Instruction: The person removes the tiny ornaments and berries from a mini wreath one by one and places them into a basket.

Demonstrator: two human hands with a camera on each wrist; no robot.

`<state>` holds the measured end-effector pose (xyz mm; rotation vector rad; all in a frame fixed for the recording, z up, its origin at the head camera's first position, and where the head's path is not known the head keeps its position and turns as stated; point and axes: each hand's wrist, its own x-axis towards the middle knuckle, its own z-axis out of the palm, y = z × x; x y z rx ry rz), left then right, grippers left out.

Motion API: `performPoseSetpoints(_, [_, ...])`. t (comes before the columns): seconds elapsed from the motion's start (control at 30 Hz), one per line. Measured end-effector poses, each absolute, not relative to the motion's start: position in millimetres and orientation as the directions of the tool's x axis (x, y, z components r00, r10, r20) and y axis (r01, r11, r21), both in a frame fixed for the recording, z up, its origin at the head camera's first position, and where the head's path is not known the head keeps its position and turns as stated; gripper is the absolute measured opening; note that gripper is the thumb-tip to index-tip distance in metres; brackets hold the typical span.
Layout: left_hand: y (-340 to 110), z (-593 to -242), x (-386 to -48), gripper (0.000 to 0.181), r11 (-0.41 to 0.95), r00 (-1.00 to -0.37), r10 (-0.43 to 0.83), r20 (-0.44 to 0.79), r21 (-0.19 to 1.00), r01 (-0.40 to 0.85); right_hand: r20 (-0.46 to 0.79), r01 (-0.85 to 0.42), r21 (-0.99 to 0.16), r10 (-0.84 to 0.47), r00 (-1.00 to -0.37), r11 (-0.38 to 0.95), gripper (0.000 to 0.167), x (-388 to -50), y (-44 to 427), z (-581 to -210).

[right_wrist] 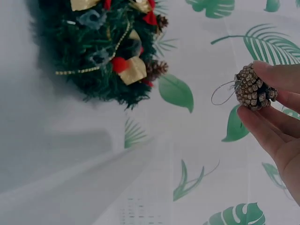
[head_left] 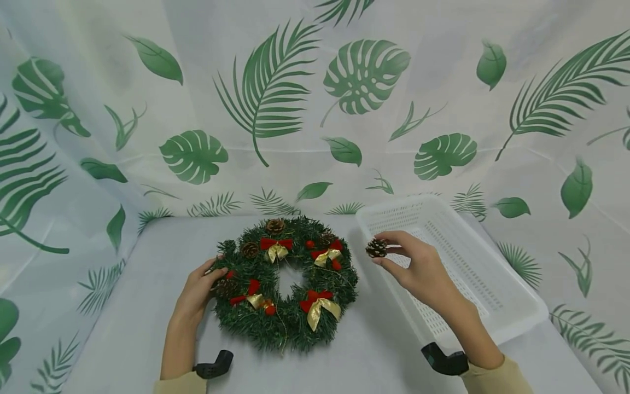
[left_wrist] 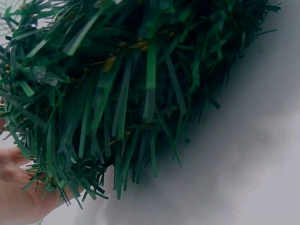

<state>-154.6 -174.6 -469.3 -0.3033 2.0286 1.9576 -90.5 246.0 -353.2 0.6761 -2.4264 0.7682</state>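
My left hand (head_left: 194, 295) grips the left rim of a green Christmas wreath (head_left: 241, 323), its fingers among the tinsel beside a pine cone (head_left: 226, 288). Red-and-gold bows (head_left: 276, 249), red balls, several pine cones and a thin gold bead string trim the wreath, which lies on the table. Between thumb and fingers, my right hand (head_left: 420, 268) pinches a loose pine cone (head_left: 376, 248) with pale-tipped scales. A thin wire loop (right_wrist: 223, 93) sticks out of that cone in the right wrist view. In the left wrist view, tinsel hides most of the left hand (left_wrist: 28, 197).
A white perforated plastic basket (head_left: 526, 317) stands on the right, under and behind my right forearm. The white-covered table (head_left: 143, 306) meets a leaf-printed curtain (head_left: 295, 164) at the back and sides. Black wrist cameras (head_left: 215, 365) sit on both wrists.
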Motion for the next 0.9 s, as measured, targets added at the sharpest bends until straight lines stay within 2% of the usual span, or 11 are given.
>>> performPoseSetpoints(0.17, [-176, -469, -155, 0.067, 0.050, -0.925, 0.061, -0.376, 0.926, -0.373, 0.489, -0.514, -0.520, -0.255, -0.834, 0.682, 0.045, -97, 256, -350])
performPoseSetpoints(0.3, [-177, -469, -157, 0.069, 0.058, -0.923, 0.062, -0.381, 0.924, -0.377, 0.362, -0.396, -0.627, -0.199, -0.911, 0.671, 0.041, -105, 266, -346])
performPoseSetpoints(0.43, [-176, -469, -156, 0.070, 0.056, -0.920, 0.072, -0.385, 0.923, -0.382, 0.241, -0.275, -0.685, -0.147, -0.959, 0.674, 0.039, -112, 279, -344])
performPoseSetpoints(0.6, [-176, -470, -153, 0.067, 0.046, -0.923, 0.070, -0.380, 0.925, -0.377, 0.167, -0.211, -0.708, -0.131, -0.977, 0.674, 0.039, -126, 294, -345])
performPoseSetpoints(0.9, [-175, -470, -155, 0.066, 0.058, -0.923, 0.068, -0.378, 0.925, -0.375, 0.122, -0.179, -0.655, -0.131, -0.984, 0.734, 0.041, -155, 309, -359])
